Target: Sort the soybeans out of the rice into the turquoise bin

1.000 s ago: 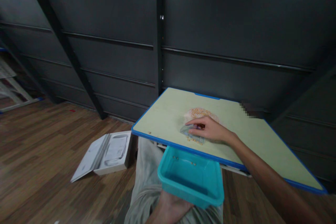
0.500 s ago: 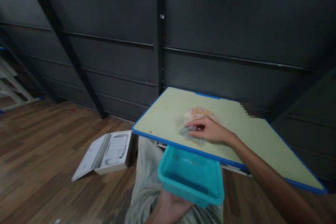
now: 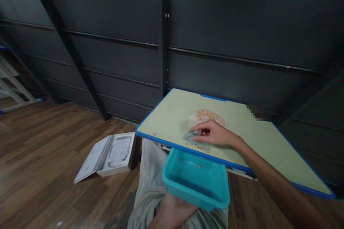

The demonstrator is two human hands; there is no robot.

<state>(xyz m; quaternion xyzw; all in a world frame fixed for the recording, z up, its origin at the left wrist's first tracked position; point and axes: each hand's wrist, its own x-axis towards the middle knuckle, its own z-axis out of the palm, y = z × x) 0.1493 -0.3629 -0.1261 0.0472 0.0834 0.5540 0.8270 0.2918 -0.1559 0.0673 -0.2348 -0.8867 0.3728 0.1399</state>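
Raking step, seemingly: right hand [image 3: 216,133] pinches clear sheet [image 3: 189,137] near kernels [image 3: 200,148]; left hand [image 3: 177,208], fingers hidden, must steady tray [image 3: 197,182] next.

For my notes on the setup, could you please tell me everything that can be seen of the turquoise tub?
The tub is a shallow, open-topped rectangular container with rounded corners and a raised rim, plain turquoise and apparently plastic. It faces upward over the person's legs, its far side by the near edge of the table; whether they touch is unclear. The left hand supports it from below at the near side, fingers hidden. A few kernels lie inside, toward the far side.
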